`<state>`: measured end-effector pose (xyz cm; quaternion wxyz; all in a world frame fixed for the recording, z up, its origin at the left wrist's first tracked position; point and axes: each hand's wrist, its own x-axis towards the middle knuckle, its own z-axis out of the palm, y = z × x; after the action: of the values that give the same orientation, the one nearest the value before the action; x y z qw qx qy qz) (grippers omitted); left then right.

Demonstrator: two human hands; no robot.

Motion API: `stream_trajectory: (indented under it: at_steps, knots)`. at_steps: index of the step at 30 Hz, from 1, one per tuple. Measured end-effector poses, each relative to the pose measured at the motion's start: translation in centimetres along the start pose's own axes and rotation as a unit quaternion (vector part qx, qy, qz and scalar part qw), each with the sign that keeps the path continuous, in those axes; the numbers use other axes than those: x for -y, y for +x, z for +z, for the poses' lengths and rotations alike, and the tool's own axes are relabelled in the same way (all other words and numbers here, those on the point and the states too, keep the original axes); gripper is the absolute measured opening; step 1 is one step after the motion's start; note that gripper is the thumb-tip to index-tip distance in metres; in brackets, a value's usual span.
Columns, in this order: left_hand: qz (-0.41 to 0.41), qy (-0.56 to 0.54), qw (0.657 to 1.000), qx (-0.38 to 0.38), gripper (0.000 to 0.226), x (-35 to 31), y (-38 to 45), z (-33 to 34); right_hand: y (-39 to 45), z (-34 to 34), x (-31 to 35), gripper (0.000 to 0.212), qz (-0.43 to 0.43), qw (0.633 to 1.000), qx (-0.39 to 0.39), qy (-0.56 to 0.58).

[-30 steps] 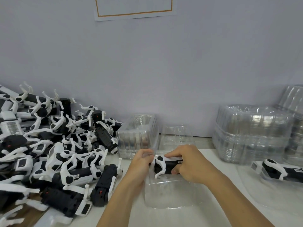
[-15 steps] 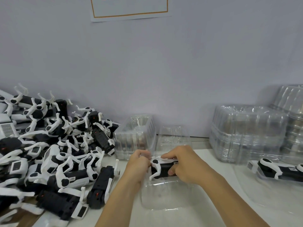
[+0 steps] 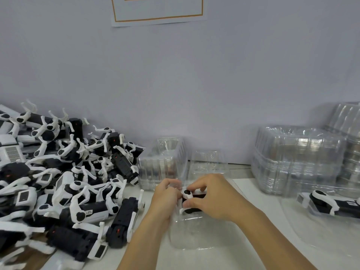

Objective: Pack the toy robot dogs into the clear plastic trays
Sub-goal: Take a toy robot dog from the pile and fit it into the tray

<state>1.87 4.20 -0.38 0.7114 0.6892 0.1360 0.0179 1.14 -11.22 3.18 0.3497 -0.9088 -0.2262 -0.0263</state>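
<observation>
We are at a packing station in a toy workshop: a heap of identical toy robot dogs [image 3: 64,178] fills the left of the white surface [image 3: 243,256], stacks of clear plastic trays [image 3: 298,160] stand at right, a posted notice [image 3: 157,10] hangs at the top.

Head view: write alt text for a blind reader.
Both hands, left hand and right hand, grip a toy robot dog over an open clear tray. A pile of dogs lies left; stacked trays stand right.
</observation>
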Motion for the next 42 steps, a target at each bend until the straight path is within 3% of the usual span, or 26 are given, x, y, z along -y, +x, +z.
stream_trajectory:
  at_steps: [1, 8, 18, 23, 28, 36, 42]
  knots:
    - [0.002, 0.002, 1.0, -0.001, 0.042, 0.0, 0.0, 0.0, 0.1, 0.0, 0.2, 0.018, 0.008, 1.0, 0.0, 0.003]
    - [0.008, 0.012, 1.0, 0.014, 0.04, 0.2, 0.2, -0.3, 0.2, -0.2, 0.0, 0.046, 0.037, 0.999, -0.009, 0.018]
    - [0.006, 0.019, 0.999, 0.031, 0.043, 0.2, -0.1, -0.4, 0.4, 0.4, 0.0, 0.033, 0.049, 0.999, -0.011, 0.0]
    - [0.031, 0.035, 0.998, 0.046, 0.017, 0.5, -0.2, -0.6, 0.5, 0.5, -0.7, 0.032, 0.047, 0.999, -0.009, 0.001]
    - [0.039, 0.014, 0.997, 0.059, 0.026, 0.8, 0.1, -1.0, 0.5, -0.2, -0.6, 0.033, 0.022, 1.0, 0.014, -0.002]
    - [0.035, -0.015, 0.999, 0.026, 0.022, 0.9, 0.3, -0.6, -0.7, -6.5, -2.9, 0.011, 0.082, 0.993, -0.038, -0.072]
    - [0.039, -0.004, 0.999, 0.037, 0.023, 1.2, 0.5, -0.9, -1.2, -7.7, -3.2, 0.019, 0.139, 0.981, 0.024, -0.133]
